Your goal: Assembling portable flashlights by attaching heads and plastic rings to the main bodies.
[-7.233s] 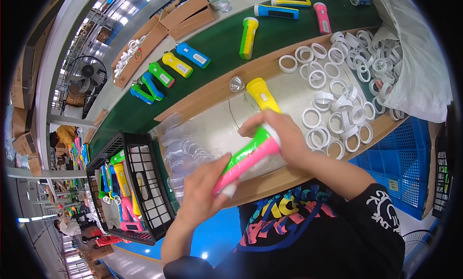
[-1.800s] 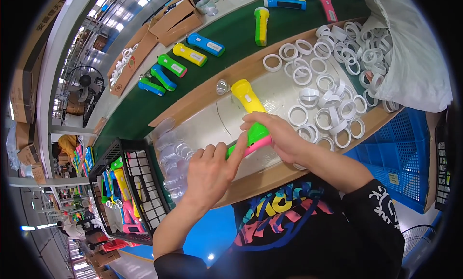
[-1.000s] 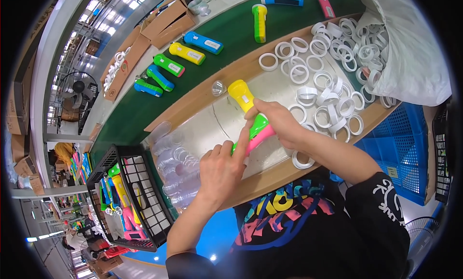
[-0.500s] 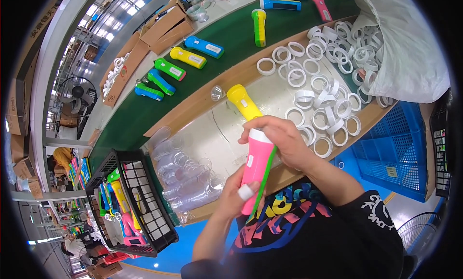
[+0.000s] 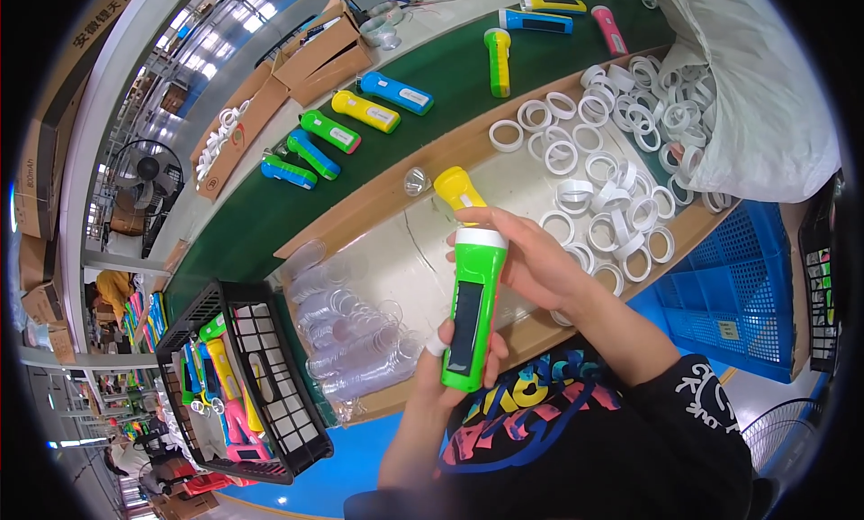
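A green flashlight [image 5: 473, 313] with a dark panel on its upturned face and a white ring round its head is held in front of my chest. My left hand [image 5: 434, 369] is wrapped round its lower body, with a white band on one finger. At the head end, my right hand [image 5: 531, 261] closes over the white ring from the far side. Just beyond it lies a yellow flashlight [image 5: 456, 187] in the shallow cardboard tray [image 5: 378, 232], with a clear reflector cup [image 5: 416, 181] beside it. White rings [image 5: 621, 196] lie loosely in the tray's right part; stacked clear lenses [image 5: 355, 340] fill the left.
Several coloured flashlights [image 5: 367, 111] lie on the green bench [image 5: 441, 138] behind the tray. A black crate [image 5: 270, 385] of flashlights stands at left, a blue crate [image 5: 729, 295] at right. A white sack [image 5: 756, 97] spills rings at the far right. Open cardboard boxes [image 5: 324, 57] stand further back.
The flashlight in my hands has turned about its length, from its pink side to its green panelled side. Both hands have shifted their hold on it; the view has moved slightly.
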Demonstrator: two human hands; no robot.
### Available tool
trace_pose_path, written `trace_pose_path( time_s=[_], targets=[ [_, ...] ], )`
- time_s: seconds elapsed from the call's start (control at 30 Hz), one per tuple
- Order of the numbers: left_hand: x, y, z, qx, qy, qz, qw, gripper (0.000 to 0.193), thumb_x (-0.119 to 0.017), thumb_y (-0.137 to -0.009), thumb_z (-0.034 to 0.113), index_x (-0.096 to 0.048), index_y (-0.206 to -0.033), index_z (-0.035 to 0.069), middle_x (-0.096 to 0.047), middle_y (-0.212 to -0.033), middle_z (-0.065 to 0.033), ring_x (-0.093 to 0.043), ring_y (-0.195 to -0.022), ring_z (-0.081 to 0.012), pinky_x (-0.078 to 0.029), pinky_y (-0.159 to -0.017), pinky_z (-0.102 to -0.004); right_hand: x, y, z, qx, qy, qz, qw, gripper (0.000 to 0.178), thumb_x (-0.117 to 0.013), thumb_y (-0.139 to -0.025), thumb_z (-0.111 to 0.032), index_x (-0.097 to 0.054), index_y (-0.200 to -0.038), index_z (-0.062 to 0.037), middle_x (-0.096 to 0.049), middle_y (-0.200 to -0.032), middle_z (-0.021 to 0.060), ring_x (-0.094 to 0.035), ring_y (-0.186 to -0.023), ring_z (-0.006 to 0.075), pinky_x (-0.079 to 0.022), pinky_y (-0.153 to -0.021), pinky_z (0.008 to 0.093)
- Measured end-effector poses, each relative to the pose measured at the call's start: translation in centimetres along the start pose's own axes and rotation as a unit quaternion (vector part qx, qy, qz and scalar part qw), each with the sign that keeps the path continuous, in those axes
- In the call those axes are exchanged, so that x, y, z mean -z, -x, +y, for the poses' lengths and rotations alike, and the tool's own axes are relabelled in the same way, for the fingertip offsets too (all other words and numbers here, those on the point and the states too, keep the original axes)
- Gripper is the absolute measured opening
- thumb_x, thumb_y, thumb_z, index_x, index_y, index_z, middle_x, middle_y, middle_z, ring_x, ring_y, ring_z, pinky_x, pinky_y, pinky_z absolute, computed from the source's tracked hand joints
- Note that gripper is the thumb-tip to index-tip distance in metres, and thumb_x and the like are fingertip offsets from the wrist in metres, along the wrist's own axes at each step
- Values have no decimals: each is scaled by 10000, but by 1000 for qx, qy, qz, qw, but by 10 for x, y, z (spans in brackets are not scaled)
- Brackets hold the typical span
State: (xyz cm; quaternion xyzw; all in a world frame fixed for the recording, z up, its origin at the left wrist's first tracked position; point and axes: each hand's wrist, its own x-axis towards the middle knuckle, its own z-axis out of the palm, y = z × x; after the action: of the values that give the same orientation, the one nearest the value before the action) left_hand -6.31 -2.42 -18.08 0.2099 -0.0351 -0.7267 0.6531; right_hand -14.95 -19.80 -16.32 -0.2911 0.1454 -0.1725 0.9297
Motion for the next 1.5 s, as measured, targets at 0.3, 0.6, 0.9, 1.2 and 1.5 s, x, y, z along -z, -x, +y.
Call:
trace_pose_path(
  time_s=[0.3, 0.6, 0.9, 1.2, 1.5],
  targets=[
    [-16, -6, 54, -52, -362, 264, 893, 450, -667, -826, 194, -457, -1205, 73, -592, -869, -63, -562, -665, -119, -471, -535, -260, 0, -28, 3, 127, 417, 130, 890, 382, -547, -902, -245, -472, -1211, -33, -543, -1104, 112, -535, -1040, 200, -445, -872, 335],
    [-23, -191, 205, -180, -635, 154, 735, 615, -552, -893, 295, -297, -1398, 56, -506, -1204, -81, -511, -999, -171, -414, -865, -292, 52, -74, -36, 221, 853, 225, 415, 495, -696, -716, -167, -516, -1149, -10, -418, -1256, 225, -420, -1172, 383, -374, -967, 444],
    [9, -332, 235, -131, -794, 480, 349, 738, -609, -783, 470, -310, -1389, 172, -291, -1368, -304, -317, -1246, -450, -247, -1001, -503, 67, -87, -33, 221, 830, 238, 453, 219, -687, -696, -117, -603, -886, -47, -450, -1238, 198, -401, -1188, 382, -354, -952, 486],
    [56, -319, 274, -53, -871, 461, 163, 530, -544, -778, 241, -446, -1293, 163, -187, -1435, -295, -407, -1212, -447, -251, -1004, -538, 63, -81, -44, 266, 807, 192, 491, 221, -693, -714, -119, -578, -897, -72, -512, -1139, 209, -569, -904, 377, -471, -752, 429],
    [93, -160, 296, 1, -879, 473, 61, 526, -600, -786, 324, -464, -1295, 329, -365, -1348, -167, -390, -1185, -385, -311, -968, -515, 45, -69, -47, 300, 709, 147, 621, 191, -675, -766, -132, -540, -832, -13, -498, -1151, 252, -574, -927, 413, -503, -724, 421]
  ],
)
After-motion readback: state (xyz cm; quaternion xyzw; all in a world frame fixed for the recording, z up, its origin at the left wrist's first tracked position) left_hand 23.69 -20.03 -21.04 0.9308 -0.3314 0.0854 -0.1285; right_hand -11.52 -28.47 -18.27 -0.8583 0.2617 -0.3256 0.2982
